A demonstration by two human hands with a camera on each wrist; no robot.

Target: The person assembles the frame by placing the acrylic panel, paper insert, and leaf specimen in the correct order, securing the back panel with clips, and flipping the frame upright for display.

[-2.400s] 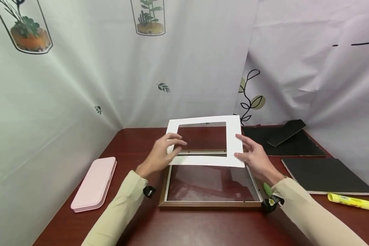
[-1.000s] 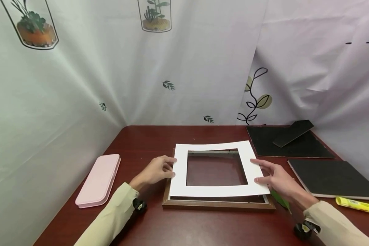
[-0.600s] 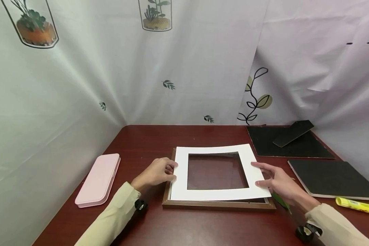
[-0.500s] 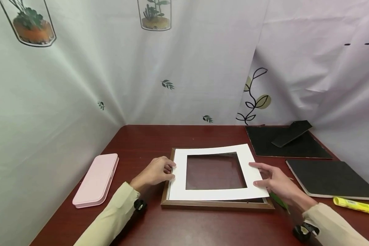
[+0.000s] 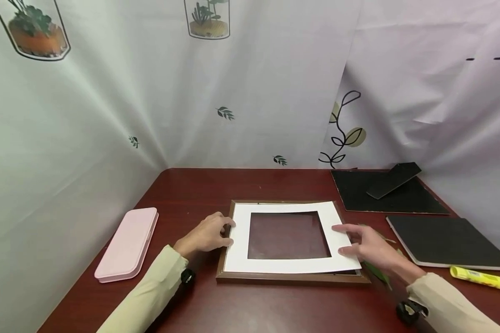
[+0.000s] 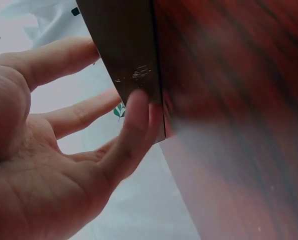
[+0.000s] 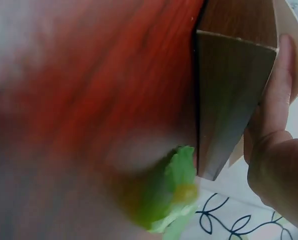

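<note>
A white picture mat [image 5: 291, 265] with a rectangular window lies over a brown wooden picture frame [image 5: 275, 278]. Its left side sits low within the frame; its right side is slightly raised and bowed. At the mat's left edge rests my left hand [image 5: 206, 235], thumb and index fingertips on the border. In the left wrist view, other fingers bend against the frame's outer side. My right hand [image 5: 371, 245] pinches the mat's right border, index finger and thumb on top. The right wrist view shows a finger behind the frame's corner, under the pale mat [image 7: 295, 45].
A pink case [image 5: 127, 245] lies at the left. At the right are a black backing board [image 5: 358, 192] with a stand, a black book [image 5: 450, 240] and a yellow tube [image 5: 481, 277]. Green leaves [image 5: 377, 273] lie under my right hand, beside the frame.
The mat has come down from above the frame and toward me, lying nearly flat over it. My left hand has moved from over the window to the left edge; the right hand keeps its hold.
</note>
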